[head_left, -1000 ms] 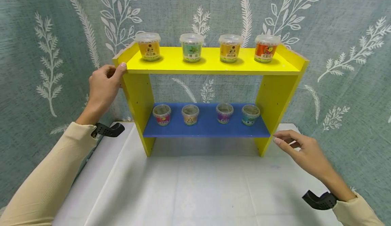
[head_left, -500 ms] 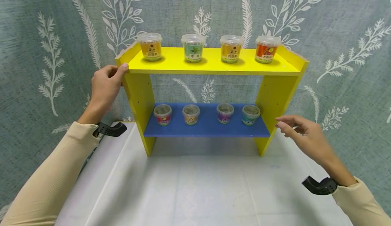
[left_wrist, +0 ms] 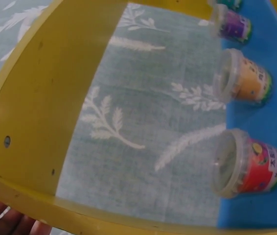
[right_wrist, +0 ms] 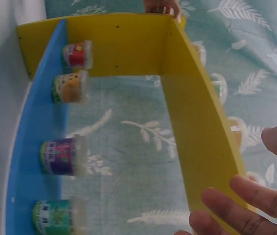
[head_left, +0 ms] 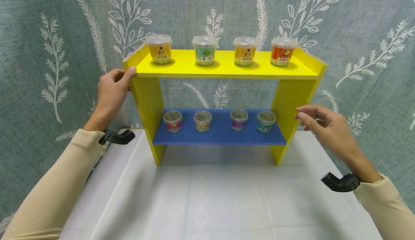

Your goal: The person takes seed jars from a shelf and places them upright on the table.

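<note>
My left hand [head_left: 111, 90] grips the upper left corner of a yellow shelf unit [head_left: 223, 72], its thumb on the front edge. Its fingers [left_wrist: 11, 223] show behind the yellow panel in the left wrist view. Beside the unit's right side panel, my right hand [head_left: 332, 130] hovers with loosely bent fingers and holds nothing; whether its fingertips touch the panel I cannot tell. Lidded cups stand upright on the top board: yellow [head_left: 159, 49], green [head_left: 205, 51], another yellow [head_left: 244, 52] and orange-red [head_left: 283, 52].
Red [head_left: 173, 121], orange [head_left: 202, 121], purple [head_left: 238, 120] and teal [head_left: 266, 121] cups stand on the blue lower board [head_left: 220, 136]. The unit rests on a white-covered table [head_left: 210, 196]. A grey-green leaf-patterned curtain [head_left: 184, 16] hangs behind and at both sides.
My right hand has risen along the unit's right side, from near the blue board's level to mid-panel. The left hand keeps its grip, and the cups stay in place.
</note>
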Available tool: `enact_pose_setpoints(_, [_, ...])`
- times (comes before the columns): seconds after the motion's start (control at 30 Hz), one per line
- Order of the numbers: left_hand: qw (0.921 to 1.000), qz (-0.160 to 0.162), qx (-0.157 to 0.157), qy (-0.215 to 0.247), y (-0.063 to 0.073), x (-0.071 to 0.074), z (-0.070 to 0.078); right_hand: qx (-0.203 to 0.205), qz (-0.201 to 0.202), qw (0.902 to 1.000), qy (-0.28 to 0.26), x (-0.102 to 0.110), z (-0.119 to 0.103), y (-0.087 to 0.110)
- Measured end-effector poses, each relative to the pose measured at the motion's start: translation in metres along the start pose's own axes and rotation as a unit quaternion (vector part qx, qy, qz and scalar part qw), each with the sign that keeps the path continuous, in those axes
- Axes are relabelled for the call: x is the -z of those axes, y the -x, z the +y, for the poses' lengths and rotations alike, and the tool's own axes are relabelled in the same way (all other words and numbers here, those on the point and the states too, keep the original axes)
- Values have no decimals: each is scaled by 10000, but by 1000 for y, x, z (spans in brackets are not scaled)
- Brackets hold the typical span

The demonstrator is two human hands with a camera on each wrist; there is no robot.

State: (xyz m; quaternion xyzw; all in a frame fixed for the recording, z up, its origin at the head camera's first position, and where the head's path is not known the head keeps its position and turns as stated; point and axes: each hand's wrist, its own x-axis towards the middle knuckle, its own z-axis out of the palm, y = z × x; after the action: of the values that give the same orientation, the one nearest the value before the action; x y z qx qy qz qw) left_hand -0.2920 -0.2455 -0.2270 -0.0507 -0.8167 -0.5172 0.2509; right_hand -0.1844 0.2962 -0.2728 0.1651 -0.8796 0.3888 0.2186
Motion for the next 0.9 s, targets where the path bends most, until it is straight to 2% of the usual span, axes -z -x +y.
enact_pose_setpoints(0.17, [10000,39,-34,57,1,-1,0,190,145,9997,-29,5,-9,-10])
enact_pose_setpoints(0.47, [9999,73,-55,64,1,-1,0,133,225,9996,-142,11,-18,-26])
enact_pose_setpoints(0.9, [9999,95,-50,118,0,-4,-1,589,544,9955,-495,23,-32,-61])
